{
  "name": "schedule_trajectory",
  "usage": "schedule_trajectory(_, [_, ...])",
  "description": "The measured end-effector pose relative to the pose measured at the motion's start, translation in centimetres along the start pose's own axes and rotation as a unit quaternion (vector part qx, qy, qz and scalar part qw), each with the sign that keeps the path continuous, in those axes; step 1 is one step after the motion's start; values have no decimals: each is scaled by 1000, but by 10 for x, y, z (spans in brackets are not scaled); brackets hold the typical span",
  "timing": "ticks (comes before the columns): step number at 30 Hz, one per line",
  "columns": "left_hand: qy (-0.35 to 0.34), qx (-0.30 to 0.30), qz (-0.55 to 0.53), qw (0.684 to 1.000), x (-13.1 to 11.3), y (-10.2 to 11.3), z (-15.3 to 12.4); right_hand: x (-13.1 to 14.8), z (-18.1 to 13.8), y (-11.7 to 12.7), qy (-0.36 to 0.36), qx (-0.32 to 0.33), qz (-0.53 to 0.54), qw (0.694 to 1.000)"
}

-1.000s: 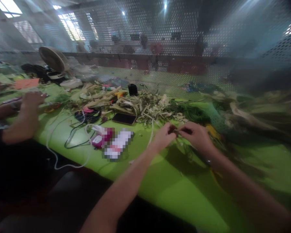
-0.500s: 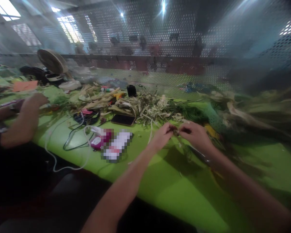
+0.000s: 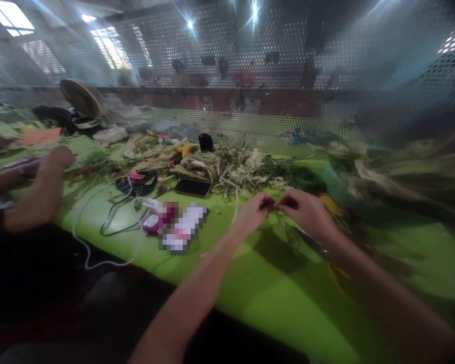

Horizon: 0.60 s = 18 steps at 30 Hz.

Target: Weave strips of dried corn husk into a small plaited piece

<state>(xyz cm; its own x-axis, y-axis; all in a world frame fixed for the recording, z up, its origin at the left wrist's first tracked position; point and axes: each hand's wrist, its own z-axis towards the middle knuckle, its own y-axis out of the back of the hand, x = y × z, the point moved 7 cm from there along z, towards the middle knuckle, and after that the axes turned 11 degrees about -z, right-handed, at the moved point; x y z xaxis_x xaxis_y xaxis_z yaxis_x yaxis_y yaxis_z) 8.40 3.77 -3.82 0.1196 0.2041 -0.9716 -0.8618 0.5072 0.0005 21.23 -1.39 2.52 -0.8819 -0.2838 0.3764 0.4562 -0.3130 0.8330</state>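
My left hand point(image 3: 256, 210) and my right hand point(image 3: 305, 207) meet just above the green table point(image 3: 250, 283). Both are closed, fingertips pinched nearly together on a small pale plant strip point(image 3: 276, 206), whose exact shape is blurred. Thin pale loops point(image 3: 293, 237) show beneath the fingers. A slim metallic object point(image 3: 313, 241) lies under my right wrist, partly hidden. Just beyond my hands is a heap of shredded dry husk point(image 3: 235, 169).
A dark phone point(image 3: 192, 187), a pixelated white item point(image 3: 184, 230), a magenta pack point(image 3: 159, 218) and a white cable point(image 3: 85, 247) lie to the left. A co-worker's arm point(image 3: 41, 192) rests farther left. Behind stand a black cup-like object point(image 3: 205, 142) and perforated metal panel point(image 3: 227, 111).
My fingertips have shifted very slightly, still pinched together on the strip. The thin loops below show a little more clearly. The co-worker's arm has moved slightly.
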Motion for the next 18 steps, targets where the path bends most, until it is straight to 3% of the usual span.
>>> schedule_trajectory(9, [-9, -45, 22, 999, 9, 5, 1, -9, -1, -8, 2, -48, 60, 997])
schedule_trajectory(13, [-1, -116, -14, 993, 8, 13, 0, -32, -4, -3, -89, -136, 101, 982])
schedule_trajectory(15, [7, -146, -44, 988, 6, 16, -2, -45, -5, -10, -152, -130, 149, 968])
schedule_trajectory(18, [-6, -176, -68, 982, -2, 17, -6, -49, -5, -33, -213, -47, 266, 939])
